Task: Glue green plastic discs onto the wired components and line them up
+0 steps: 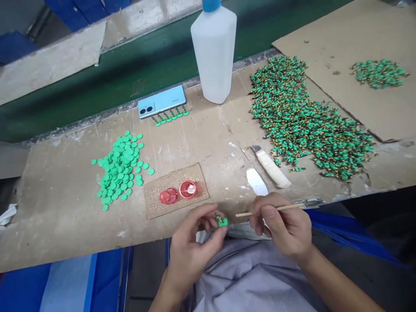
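Note:
Between the thumb and fingers of my left hand (196, 238) is a small green figure on a round green base (222, 222). My right hand (286, 225) grips a thin wooden stick (243, 214), its tip pointing left at the figure but apart from it. Just beyond my left hand, a cork-like board (152, 208) bears a red cup (188, 189) and a red lid-like piece (168, 196). Green discs (120, 169) lie heaped at the left. A large pile of small green and black figures (302, 117) covers the right side.
A white bottle with blue cap (214, 56) stands at the back. Several based figures (170, 116) line up by a light blue phone (162, 102). A wrapped blade (273, 167) and a white scrap (256, 181) lie near my right hand. Cardboard (344, 47) holds a smaller figure pile (378, 73).

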The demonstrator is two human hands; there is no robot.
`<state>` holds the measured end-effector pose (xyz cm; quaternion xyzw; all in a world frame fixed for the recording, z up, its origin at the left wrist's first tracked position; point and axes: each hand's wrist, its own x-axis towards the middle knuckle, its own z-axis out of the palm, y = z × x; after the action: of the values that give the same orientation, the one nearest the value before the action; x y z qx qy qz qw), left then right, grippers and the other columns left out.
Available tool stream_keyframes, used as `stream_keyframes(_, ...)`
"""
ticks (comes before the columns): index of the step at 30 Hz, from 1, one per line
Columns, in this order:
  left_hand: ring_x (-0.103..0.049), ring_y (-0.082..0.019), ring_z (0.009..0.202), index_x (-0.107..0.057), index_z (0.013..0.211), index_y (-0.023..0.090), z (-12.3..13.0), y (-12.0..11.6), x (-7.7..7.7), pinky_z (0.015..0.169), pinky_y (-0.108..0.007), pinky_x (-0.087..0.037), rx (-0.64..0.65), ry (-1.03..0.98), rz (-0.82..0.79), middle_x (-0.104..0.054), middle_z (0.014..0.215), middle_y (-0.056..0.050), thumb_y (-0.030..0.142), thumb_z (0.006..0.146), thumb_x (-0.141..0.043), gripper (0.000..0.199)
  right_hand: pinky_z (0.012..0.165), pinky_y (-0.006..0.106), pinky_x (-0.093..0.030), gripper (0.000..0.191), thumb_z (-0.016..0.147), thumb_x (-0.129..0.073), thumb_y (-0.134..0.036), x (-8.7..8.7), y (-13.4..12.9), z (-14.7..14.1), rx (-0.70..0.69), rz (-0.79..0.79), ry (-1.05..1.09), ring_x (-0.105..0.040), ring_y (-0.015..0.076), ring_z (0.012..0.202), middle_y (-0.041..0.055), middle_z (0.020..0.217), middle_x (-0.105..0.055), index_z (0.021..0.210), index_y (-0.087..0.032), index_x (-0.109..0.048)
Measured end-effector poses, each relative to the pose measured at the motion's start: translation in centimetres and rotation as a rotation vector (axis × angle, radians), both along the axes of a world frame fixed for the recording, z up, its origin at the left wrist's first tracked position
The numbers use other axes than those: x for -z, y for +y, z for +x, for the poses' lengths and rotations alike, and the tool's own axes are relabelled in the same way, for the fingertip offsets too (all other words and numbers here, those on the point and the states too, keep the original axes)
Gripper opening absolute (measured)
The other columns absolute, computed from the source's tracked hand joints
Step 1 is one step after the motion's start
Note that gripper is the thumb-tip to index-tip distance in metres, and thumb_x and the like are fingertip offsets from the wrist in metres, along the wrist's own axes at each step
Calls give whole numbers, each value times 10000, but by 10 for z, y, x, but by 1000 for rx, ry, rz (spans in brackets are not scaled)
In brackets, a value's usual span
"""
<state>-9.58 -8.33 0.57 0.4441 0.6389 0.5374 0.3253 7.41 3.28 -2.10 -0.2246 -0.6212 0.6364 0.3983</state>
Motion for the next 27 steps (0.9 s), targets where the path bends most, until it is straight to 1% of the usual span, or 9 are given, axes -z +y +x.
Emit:
stream_keyframes(2,-666,-91,752,-650,1216,279,0,1,-7,690,-164,-560,-8,-250,41,-736,956,-13,163,901,-751,350,409,146,-374,224,1090,-457,-265,-1,0,-1,4,-8,12,-532,62,489,-28,697,-576,942,-198,-612)
stream_keyframes(4,-694,-101,737,-655,1205,276,-1,2,-13,663,-169,-573,20,-483,86,-731,936,-16,252,896,-782,335,401,153,-377,224,1087,-461,-262,-2,1,0,2,-12,22,-528,70,479,-24,678,-579,943,-193,-617)
stream_keyframes(6,-711,-109,711,-655,1194,271,0,2,-18,617,-167,-569,55,-662,103,-721,917,-16,315,882,-802,348,396,159,-383,213,1084,-467,-256,-2,1,0,9,-14,25,-530,76,473,-20,671,-587,963,-191,-629)
stream_keyframes(8,-710,-110,674,-652,1174,266,1,2,-22,570,-158,-551,89,-779,99,-712,892,-12,350,863,-819,363,387,162,-381,212,1083,-470,-258,-2,1,1,15,-21,17,-538,81,474,-16,669,-595,974,-193,-639)
stream_keyframes(10,-693,-106,630,-638,1153,261,3,1,-24,544,-161,-537,110,-833,94,-700,857,-5,378,841,-835,387,377,166,-379,224,1082,-475,-269,-2,1,1,19,-24,9,-539,85,470,-12,668,-601,956,-196,-645)
stream_keyframes(13,-655,-109,563,-611,1119,247,5,0,-28,501,-177,-518,117,-852,68,-681,791,-1,440,804,-853,441,368,167,-375,232,1078,-495,-295,-4,-1,0,28,-32,9,-532,82,455,-14,658,-610,934,-203,-652)
stream_keyframes(18,-617,-113,494,-593,1056,228,7,-1,-32,443,-191,-477,126,-953,-21,-664,744,-8,508,739,-876,509,380,184,-362,265,1059,-549,-388,-11,-6,-1,119,-112,-56,-511,81,442,-18,633,-611,894,-211,-656)
stream_keyframes(23,-656,-102,526,-596,1044,239,8,-4,-33,424,-136,-433,156,-1059,-12,-647,763,4,459,794,-850,419,348,180,-345,292,1057,-545,-407,-11,-4,0,90,-81,-51,-503,82,409,-15,619,-614,882,-201,-656)
stream_keyframes(27,-665,-91,544,-605,1046,235,9,-4,-33,445,-116,-447,165,-1110,-4,-650,778,0,426,796,-854,402,347,164,-360,282,1069,-520,-369,-8,-2,0,60,-29,-34,-517,80,409,-13,613,-614,889,-194,-650)
